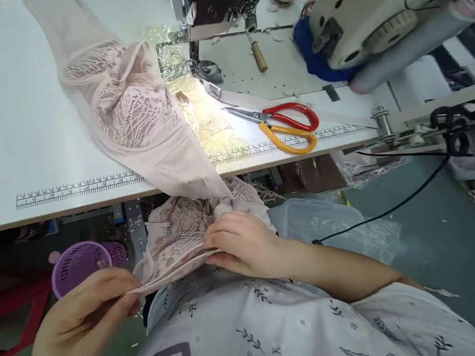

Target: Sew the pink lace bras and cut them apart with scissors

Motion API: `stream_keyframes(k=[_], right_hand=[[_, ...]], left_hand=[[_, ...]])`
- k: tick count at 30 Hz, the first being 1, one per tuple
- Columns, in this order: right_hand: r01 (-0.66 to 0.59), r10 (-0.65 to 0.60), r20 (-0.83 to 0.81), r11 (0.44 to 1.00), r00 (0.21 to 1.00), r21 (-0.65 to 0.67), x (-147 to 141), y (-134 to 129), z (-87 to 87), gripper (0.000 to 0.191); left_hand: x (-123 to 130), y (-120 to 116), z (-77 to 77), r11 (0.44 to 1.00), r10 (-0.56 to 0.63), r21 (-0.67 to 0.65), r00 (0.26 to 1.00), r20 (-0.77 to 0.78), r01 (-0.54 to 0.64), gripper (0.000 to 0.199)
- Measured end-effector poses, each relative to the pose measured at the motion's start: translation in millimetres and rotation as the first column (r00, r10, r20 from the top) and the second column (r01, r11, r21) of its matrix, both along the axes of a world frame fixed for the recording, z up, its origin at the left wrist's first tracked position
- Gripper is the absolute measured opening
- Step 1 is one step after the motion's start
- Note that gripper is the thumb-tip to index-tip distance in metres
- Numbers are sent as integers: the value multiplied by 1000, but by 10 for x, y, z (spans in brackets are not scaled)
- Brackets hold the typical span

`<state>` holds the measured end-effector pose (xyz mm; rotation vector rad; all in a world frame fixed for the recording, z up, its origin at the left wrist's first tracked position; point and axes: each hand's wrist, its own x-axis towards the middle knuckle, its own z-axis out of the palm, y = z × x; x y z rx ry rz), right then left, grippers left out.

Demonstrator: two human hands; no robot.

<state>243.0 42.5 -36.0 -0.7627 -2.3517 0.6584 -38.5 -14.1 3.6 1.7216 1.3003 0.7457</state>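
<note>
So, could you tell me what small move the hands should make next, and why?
I would probably ease the left hand slightly outward, away from the right hand: both pinch one edge of the lace garment, which lies bunched in folds beyond it.

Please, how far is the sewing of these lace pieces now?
Done, it seems: on the table, the lace cup is joined to its smooth band. In hand: the left hand and right hand pinch the edge of the lower lace piece. Left: perhaps stitching this edge, now away from the sewing machine; I cannot tell.
</note>
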Motion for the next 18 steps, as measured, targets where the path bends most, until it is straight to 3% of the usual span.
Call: stream_keyframes(k=[3, 6, 10, 14, 18], right_hand=[[-14, 12, 43, 999, 999, 43, -29, -14, 15, 23], [-117, 112, 79, 991, 991, 68, -26, -17, 60, 25], [-311, 309, -46, 949, 950, -47, 129, -29, 114, 26], [-377, 345, -174, 902, 922, -210, 346, -147, 82, 27], [-358, 261, -309, 876, 915, -323, 444, -315, -16, 21]], left_hand=[[24, 12, 30, 996, -88, -31, 996, 25, 88, 22], [76, -2, 90, 991, -129, 28, 991, -27, 130, 24], [170, -151, 56, 987, -112, 118, 994, 12, 110, 15], [270, -376, -91, 997, -69, -21, 980, 188, 74, 11], [285, -497, -217, 987, -30, -142, 957, 289, 74, 12]])
